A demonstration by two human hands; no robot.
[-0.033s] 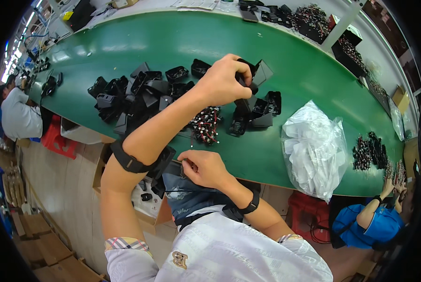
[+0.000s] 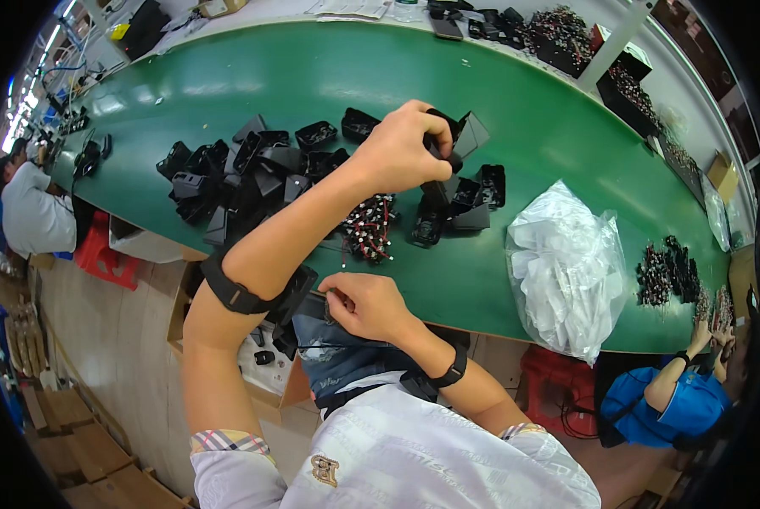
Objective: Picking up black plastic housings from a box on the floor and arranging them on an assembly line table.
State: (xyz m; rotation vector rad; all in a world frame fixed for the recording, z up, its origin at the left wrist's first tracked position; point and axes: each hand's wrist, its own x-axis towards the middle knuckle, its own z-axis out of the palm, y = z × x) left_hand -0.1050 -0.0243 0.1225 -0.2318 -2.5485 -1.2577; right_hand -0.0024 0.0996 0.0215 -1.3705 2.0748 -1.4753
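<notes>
My left hand (image 2: 399,154) reaches out over the green table (image 2: 329,76) and grips a black plastic housing (image 2: 458,136), held up above a few similar housings (image 2: 469,204). My right hand (image 2: 365,304) stays close to my body at the table's near edge, fingers pinched on something small that I cannot make out. Between the hands lies a bundle of small wired parts (image 2: 368,226) with red and white tips. To the left, a pile of black housings (image 2: 240,174) is spread on the table. Both wrists carry black bands.
A crumpled white plastic bag (image 2: 566,263) sits at the right. Past it is a heap of small dark parts (image 2: 664,271). A person in white (image 2: 32,212) sits at the left end and one in blue (image 2: 668,399) at the right. Boxes of parts (image 2: 566,38) line the far side.
</notes>
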